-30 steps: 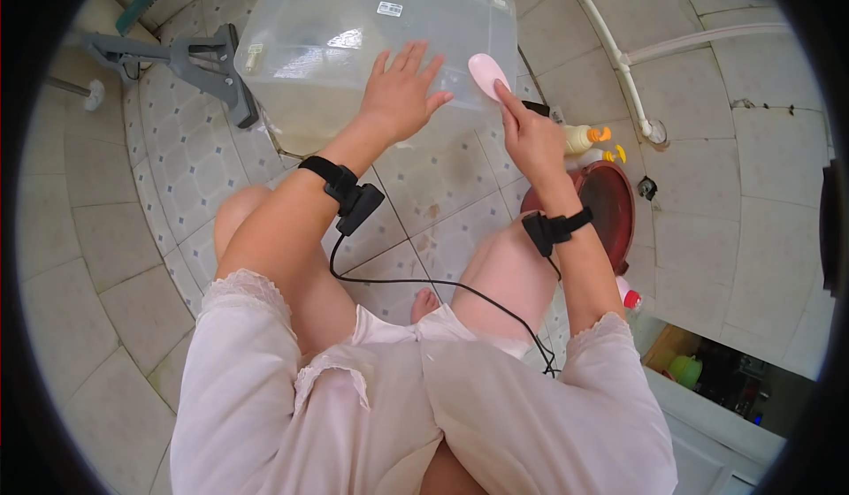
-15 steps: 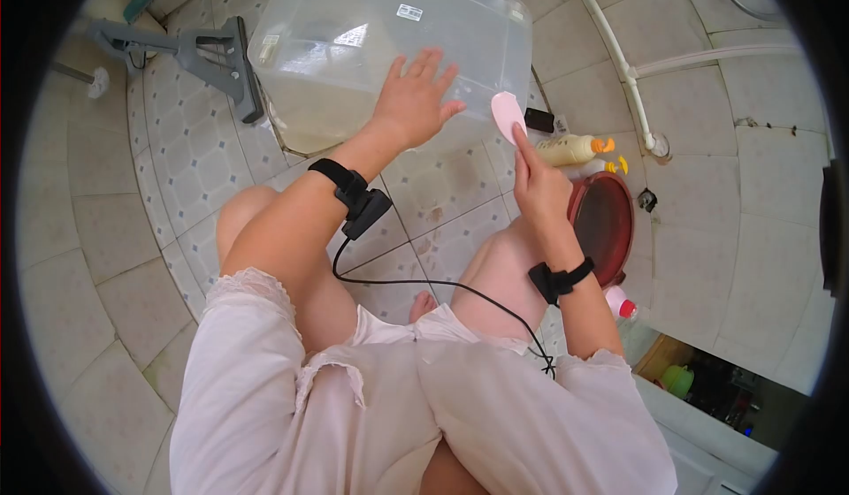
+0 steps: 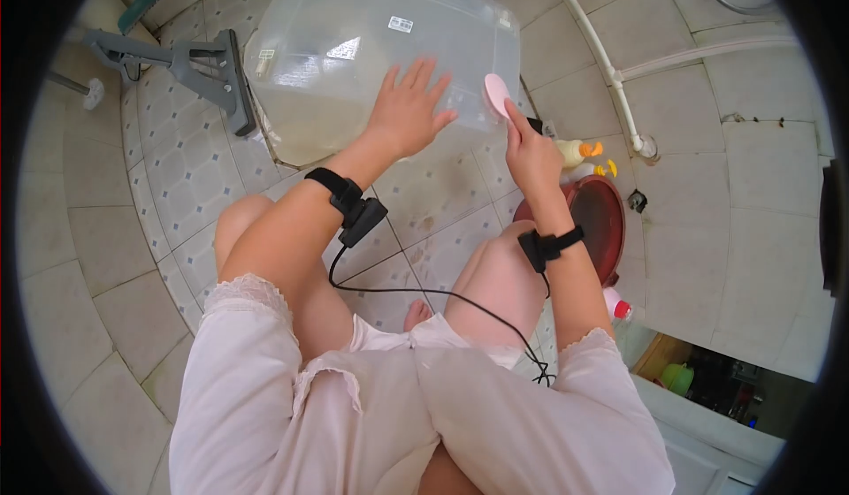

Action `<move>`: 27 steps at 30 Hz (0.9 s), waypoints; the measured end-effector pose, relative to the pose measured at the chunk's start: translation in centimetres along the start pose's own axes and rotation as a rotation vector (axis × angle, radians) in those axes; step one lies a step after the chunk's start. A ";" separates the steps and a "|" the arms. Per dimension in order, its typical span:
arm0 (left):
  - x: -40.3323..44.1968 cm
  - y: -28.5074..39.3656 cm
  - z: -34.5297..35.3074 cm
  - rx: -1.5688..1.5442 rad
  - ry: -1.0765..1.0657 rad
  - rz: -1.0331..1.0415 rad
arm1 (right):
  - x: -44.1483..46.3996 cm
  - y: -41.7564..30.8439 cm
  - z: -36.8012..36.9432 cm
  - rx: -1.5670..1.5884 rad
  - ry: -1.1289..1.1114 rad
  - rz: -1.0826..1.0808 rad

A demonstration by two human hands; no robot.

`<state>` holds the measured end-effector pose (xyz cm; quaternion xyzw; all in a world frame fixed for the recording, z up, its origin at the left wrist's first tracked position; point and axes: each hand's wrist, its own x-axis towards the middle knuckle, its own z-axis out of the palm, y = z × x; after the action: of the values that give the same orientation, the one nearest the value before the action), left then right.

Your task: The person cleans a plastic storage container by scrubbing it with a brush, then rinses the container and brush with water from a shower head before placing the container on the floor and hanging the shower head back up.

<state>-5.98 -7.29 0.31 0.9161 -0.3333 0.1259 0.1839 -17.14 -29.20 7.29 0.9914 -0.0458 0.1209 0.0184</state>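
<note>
A large translucent plastic storage bin (image 3: pixel 354 9) rests on the tiled floor in front of me, with a small white label on its upper face. My left hand (image 3: pixel 405 113) is open, fingers spread, palm down against the bin's near side. In my right hand (image 3: pixel 535 161) is a pink brush (image 3: pixel 497 95) with an oval head, gripped by its handle. The smooth back of its head faces me at the bin's right edge; any bristles are hidden. Black straps with small boxes circle both wrists, and a black cable (image 3: pixel 424 292) hangs between them.
At right stand a dark red basin (image 3: pixel 597 225), yellow-topped pump bottles (image 3: pixel 575 152) and a red-capped bottle (image 3: pixel 616 304). A grey mop head (image 3: pixel 232 84) lies left of the bin. White pipes (image 3: pixel 588 40) run along the right wall, above a floor drain.
The pink brush and my right hand have shifted slightly up and left along the bin's right edge, the brush head tilting. My left hand stays spread on the bin. The whole view has shifted slightly.
</note>
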 end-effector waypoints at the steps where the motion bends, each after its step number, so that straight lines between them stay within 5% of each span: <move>1: -0.1 0.0 0.0 -0.006 -0.015 -0.001 | 0.6 -0.3 0.6 -0.005 0.039 0.034; 7: -1.5 0.1 -0.8 -0.023 -0.068 0.040 | -3.8 -4.5 -0.8 0.063 -0.108 -0.018; 11: -1.6 -0.3 -1.5 -0.053 -0.124 0.119 | 2.4 1.4 0.9 -0.173 -0.093 0.037; 16: -2.0 -0.9 -1.2 -0.071 -0.112 0.114 | 7.4 5.5 1.3 -0.090 0.009 0.104; 20: -1.6 -1.5 -2.0 -0.145 -0.104 0.072 | -2.6 1.5 -0.8 0.021 -0.155 0.034; 24: -1.1 -0.5 -3.8 -0.139 -0.244 -0.035 | -3.3 3.1 -1.5 0.023 -0.209 0.011; 27: -1.5 -0.4 -1.8 -0.102 -0.034 0.106 | 3.4 6.0 0.0 -0.080 -0.043 0.104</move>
<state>-6.99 -5.38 1.26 0.8886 -0.3904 0.1026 0.2179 -14.45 -35.51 8.29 0.9885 -0.1027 0.0986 0.0506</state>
